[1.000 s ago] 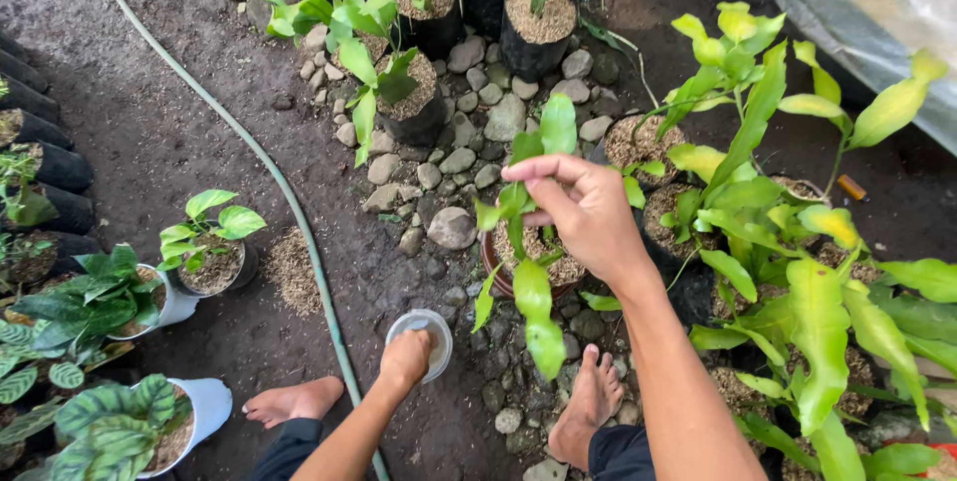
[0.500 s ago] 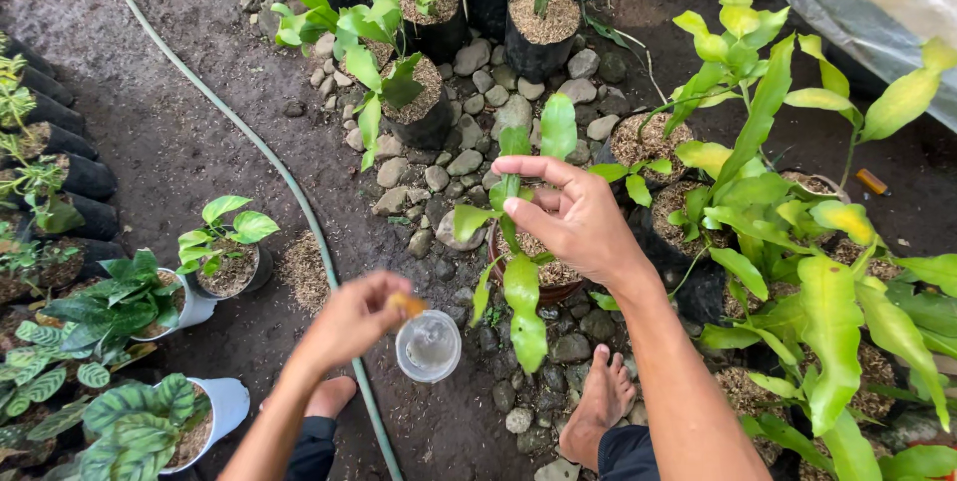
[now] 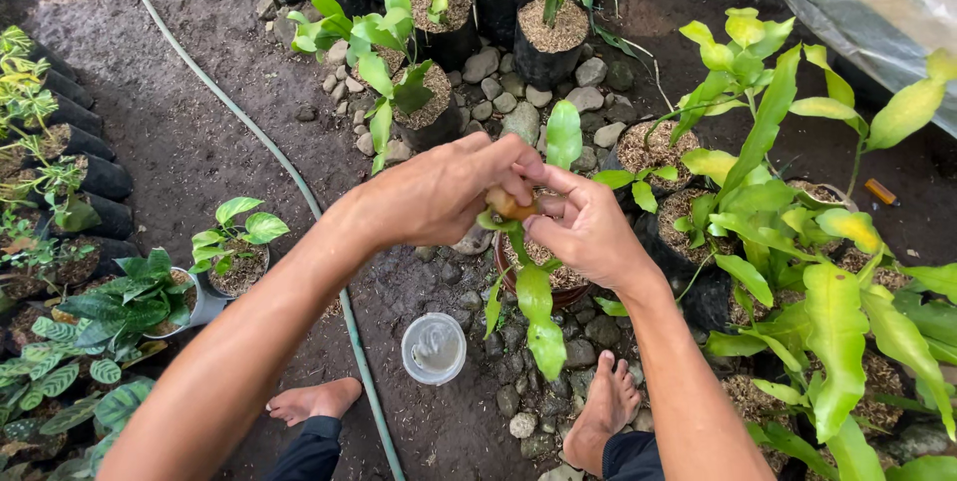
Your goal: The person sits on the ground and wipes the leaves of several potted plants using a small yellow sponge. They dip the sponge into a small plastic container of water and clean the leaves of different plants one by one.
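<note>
While a second ago it was down at the plastic cup (image 3: 434, 347), left hand (image 3: 439, 192) now meets right hand (image 3: 588, 232) | fingers pinch small brown piece (image 3: 508, 206) above potted plant (image 3: 533, 272) | cup on near ground

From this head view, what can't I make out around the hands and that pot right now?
- Small brownish piece: pinched between left hand and right hand; fingers cover most of it, kind unclear.
- Potted plant: both hands hide its stem base and most of the soil.
- Clear cup: contents too faint to tell.
- Green hose: both ends cut off by frame edges.
</note>
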